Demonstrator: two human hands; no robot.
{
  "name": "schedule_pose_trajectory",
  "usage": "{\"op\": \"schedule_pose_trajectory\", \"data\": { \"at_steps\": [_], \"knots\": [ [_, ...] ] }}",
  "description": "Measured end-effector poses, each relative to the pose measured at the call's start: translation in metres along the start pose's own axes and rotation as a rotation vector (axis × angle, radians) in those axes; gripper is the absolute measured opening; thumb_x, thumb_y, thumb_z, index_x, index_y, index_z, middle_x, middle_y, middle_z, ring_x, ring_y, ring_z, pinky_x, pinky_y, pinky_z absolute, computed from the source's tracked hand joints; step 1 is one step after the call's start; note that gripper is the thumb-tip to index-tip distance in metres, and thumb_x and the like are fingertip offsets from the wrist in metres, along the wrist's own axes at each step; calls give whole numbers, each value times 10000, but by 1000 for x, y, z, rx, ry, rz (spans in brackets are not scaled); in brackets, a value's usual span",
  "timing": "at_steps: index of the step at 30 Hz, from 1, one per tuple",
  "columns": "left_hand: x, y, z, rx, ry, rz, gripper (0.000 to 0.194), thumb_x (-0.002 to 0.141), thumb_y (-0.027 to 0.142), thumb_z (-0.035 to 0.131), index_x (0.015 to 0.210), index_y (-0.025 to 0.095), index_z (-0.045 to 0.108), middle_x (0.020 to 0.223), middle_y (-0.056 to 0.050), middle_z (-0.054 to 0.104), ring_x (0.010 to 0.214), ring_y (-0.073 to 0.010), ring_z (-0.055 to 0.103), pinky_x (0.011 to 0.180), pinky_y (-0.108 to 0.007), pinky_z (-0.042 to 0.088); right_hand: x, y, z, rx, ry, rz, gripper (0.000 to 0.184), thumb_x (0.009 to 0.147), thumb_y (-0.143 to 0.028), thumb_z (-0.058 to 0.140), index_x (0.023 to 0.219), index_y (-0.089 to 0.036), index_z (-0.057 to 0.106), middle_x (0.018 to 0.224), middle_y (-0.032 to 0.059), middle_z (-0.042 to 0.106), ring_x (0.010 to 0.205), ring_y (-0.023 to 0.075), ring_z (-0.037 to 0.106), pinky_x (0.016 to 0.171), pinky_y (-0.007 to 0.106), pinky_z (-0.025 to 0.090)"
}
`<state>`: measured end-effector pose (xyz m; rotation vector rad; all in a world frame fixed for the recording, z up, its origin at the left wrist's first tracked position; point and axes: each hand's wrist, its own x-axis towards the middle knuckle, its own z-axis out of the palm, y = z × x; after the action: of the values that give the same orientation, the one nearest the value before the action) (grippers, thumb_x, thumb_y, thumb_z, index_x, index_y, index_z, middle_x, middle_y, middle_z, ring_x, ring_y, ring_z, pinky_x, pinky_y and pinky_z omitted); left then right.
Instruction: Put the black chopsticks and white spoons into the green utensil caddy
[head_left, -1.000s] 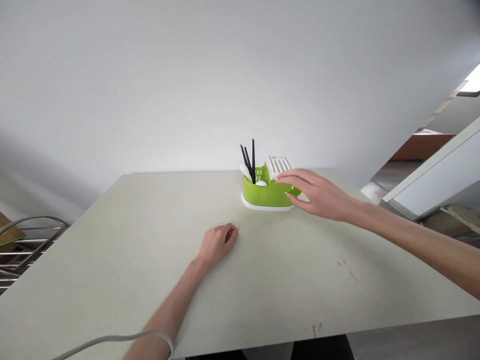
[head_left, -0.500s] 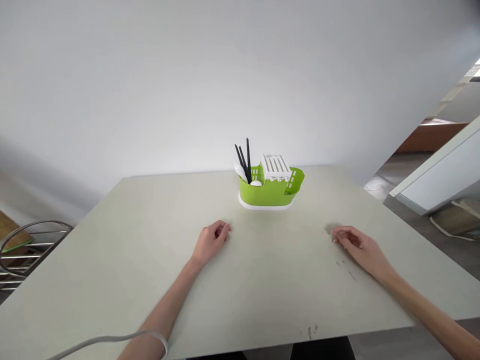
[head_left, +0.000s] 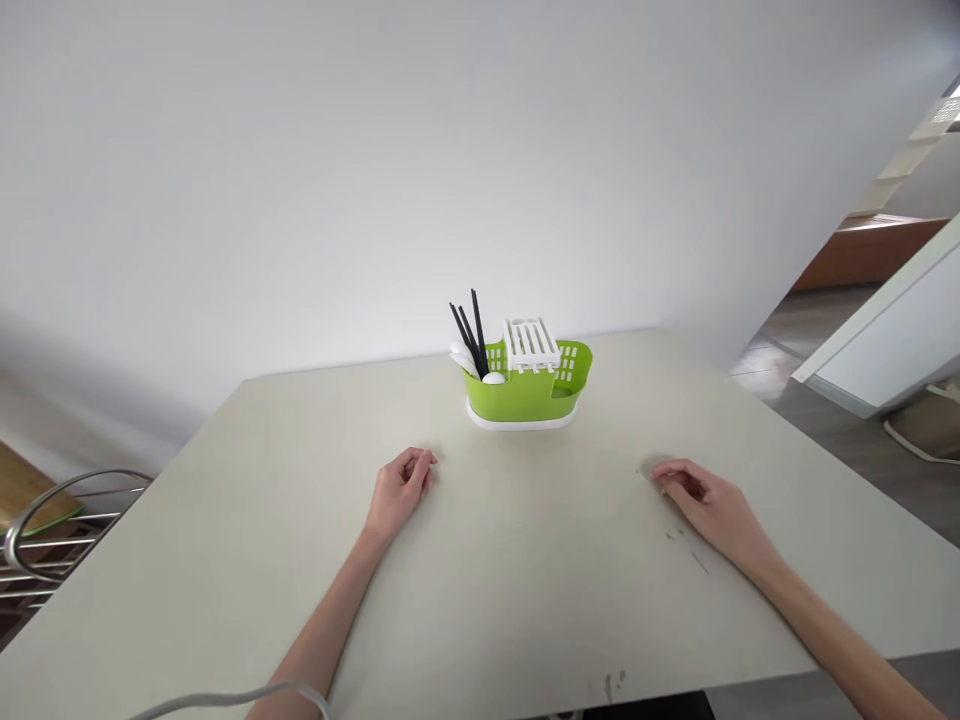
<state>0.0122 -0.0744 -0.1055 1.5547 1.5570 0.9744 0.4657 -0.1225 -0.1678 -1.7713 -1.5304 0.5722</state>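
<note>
A green cutlery holder (head_left: 517, 402) on a white base (head_left: 523, 425) stands at the back of the table, beyond both hands. Black chopsticks (head_left: 480, 335) and white spoons (head_left: 463, 356) lean in its left end. A slotted white rack (head_left: 531, 344) sits over its middle. My left hand (head_left: 403, 487) rests on the tabletop, in front and to the left of the holder, fingers curled in with nothing in them. My right hand (head_left: 705, 503) lies on the table at the front right, fingers loosely bent, thumb a little apart, holding nothing. Neither hand touches the holder.
The pale table (head_left: 517, 560) meets a white wall (head_left: 450, 170) behind. A grey cable (head_left: 225, 698) crosses my left forearm. A metal rack (head_left: 67, 535) stands beyond the left edge. Dark marks (head_left: 686, 545) dot the tabletop by my right hand.
The view has shifted slightly, so the holder and both hands appear a little further left and lower. My hands keep about the same pose on the table.
</note>
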Motion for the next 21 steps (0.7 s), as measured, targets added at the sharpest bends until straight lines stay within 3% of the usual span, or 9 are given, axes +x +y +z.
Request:
{"op": "schedule_pose_trajectory", "data": {
  "at_steps": [11, 14, 17, 21],
  "knots": [
    [0, -6, 0, 11, -25, 4, 495, 974, 661, 523, 895, 191, 659, 632, 28, 546, 539, -116, 422, 537, -249, 361, 9, -4, 13, -88, 40, -44, 382, 897, -511, 520, 1096, -238, 698, 736, 6, 673, 620, 203, 602, 654, 350, 518],
    [0, -6, 1, 9, -23, 3, 490, 973, 655, 527, 893, 190, 659, 629, 29, 546, 541, -117, 430, 538, -250, 365, 15, -27, 28, -33, 82, -144, 407, 941, -487, 536, 1230, -217, 632, 1081, 95, 719, 723, 195, 670, 703, 358, 567],
    [-1, -4, 1, 5, -25, 4, 485, 974, 648, 529, 889, 190, 660, 627, 29, 546, 541, -118, 433, 536, -248, 368, 23, -62, 45, 29, 81, -317, 507, 999, -418, 499, 1470, -231, 487, 1565, 173, 474, 931, 195, 720, 745, 340, 598],
    [-1, -5, 1, 7, -25, 19, 479, 974, 645, 534, 892, 190, 662, 630, 30, 554, 537, -113, 431, 535, -246, 369, 38, -104, 68, -91, 45, -413, 658, 1032, -391, 439, 1651, -275, 245, 1706, 156, 294, 1085, 233, 711, 682, 337, 605]
  ]
}}
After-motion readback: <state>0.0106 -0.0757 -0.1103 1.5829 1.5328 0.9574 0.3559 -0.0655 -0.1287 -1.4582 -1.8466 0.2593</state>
